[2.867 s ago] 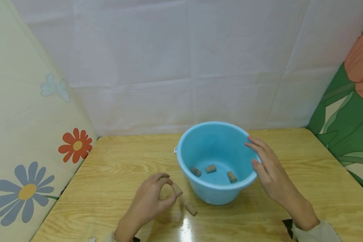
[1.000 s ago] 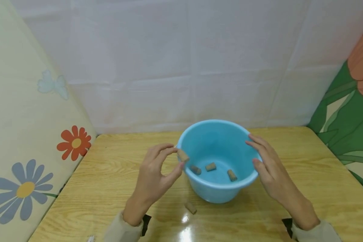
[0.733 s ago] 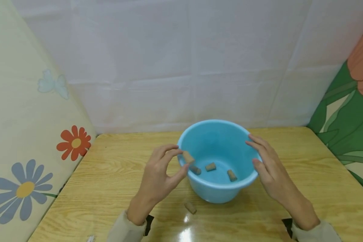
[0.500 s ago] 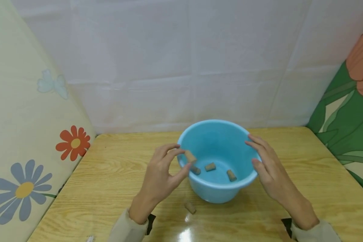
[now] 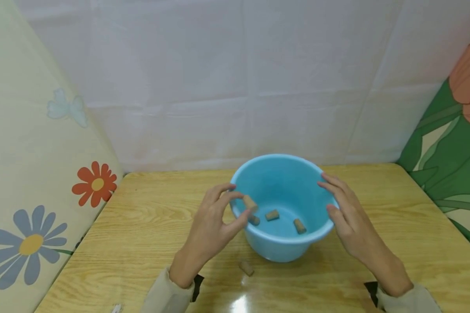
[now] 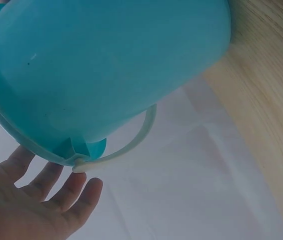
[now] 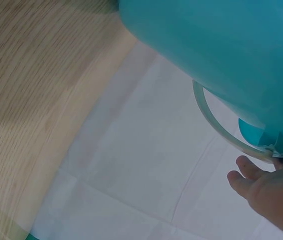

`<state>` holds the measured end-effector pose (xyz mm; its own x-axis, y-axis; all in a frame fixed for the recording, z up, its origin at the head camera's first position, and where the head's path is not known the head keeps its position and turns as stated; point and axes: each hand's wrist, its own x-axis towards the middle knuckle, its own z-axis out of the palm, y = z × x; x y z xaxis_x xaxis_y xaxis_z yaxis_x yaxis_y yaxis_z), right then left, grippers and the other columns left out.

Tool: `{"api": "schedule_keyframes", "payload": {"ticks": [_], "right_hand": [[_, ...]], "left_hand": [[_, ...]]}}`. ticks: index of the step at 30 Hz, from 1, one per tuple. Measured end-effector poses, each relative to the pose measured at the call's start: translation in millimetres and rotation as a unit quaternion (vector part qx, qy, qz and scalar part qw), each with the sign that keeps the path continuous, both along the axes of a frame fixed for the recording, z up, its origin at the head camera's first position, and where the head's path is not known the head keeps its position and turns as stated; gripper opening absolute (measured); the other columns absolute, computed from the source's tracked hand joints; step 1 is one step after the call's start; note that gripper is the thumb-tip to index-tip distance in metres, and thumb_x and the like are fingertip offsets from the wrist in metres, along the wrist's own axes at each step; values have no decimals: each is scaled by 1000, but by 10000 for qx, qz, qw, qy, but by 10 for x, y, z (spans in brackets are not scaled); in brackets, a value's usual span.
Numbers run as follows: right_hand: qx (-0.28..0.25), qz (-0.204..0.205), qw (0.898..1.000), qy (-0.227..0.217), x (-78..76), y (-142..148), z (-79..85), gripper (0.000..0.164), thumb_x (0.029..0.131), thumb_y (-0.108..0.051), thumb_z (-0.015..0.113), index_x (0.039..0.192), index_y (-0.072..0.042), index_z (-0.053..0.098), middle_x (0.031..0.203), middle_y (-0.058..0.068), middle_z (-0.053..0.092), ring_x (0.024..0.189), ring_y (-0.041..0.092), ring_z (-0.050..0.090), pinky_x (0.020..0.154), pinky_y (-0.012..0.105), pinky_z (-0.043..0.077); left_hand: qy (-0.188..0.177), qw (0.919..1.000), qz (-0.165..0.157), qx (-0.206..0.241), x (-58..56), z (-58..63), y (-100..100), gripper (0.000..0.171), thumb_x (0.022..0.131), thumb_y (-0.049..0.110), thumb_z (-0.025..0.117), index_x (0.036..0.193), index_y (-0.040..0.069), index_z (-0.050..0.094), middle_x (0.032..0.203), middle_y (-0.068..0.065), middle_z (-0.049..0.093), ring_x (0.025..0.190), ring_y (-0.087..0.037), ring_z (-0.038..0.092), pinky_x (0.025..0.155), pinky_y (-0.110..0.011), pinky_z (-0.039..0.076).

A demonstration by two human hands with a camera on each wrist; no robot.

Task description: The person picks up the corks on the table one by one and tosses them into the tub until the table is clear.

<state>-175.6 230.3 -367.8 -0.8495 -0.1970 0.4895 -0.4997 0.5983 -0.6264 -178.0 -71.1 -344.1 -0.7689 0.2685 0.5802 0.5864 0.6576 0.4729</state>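
Note:
A light-blue bucket (image 5: 280, 248) stands upright on the wooden table. Above its left rim, just inside the opening, my left hand (image 5: 209, 224) pinches a cork (image 5: 250, 203) between thumb and finger. The left wrist view shows that hand (image 6: 36, 205) beside the rim and the handle's end; the cork is hidden there. My right hand (image 5: 354, 224) holds the bucket's right rim, with fingertips over the edge. Inside the bucket lie a cork (image 5: 272, 215), another cork (image 5: 299, 226) and a partly covered cork (image 5: 254, 221). One more cork (image 5: 246, 268) lies on the table in front.
The bucket's pale handle (image 7: 216, 125) hangs down its far side. A white cloth (image 5: 172, 87) covers the back, and flower-printed panels (image 5: 31, 174) stand at both sides. A small white object (image 5: 117, 308) shows at the table's (image 5: 121, 243) front edge.
My left hand has lifted the cork from the table and carried it up and right, over the bucket's left rim. The right hand has stayed at the right rim.

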Motion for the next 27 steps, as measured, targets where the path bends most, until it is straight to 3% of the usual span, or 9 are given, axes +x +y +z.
{"api": "schedule_keyframes", "payload": {"ticks": [16, 22, 27], "right_hand": [[-57, 72, 9999, 86, -9, 18, -1, 46, 100, -6, 39, 146, -7, 45, 161, 9, 28, 146, 39, 27, 100, 70, 34], [-44, 66, 9999, 79, -13, 21, -6, 46, 101, -7, 39, 146, -6, 45, 161, 8, 29, 146, 39, 27, 100, 69, 35], [-22, 62, 9999, 118, -13, 10, -2, 46, 100, -6, 40, 145, -5, 45, 161, 9, 29, 145, 39, 28, 98, 69, 36]], "left_hand": [[-329, 9994, -9, 124, 24, 0, 15, 30, 88, 30, 72, 113, 15, 70, 137, -8, 56, 129, -28, 49, 98, -52, 51], [-337, 9994, 1, 108, 27, -10, 13, 31, 89, 31, 71, 115, 14, 70, 138, -8, 56, 128, -26, 49, 98, -50, 51], [-130, 9999, 8, -36, 26, -20, -1, 31, 91, 30, 69, 116, 13, 70, 136, -8, 58, 125, -24, 52, 98, -47, 52]]}}
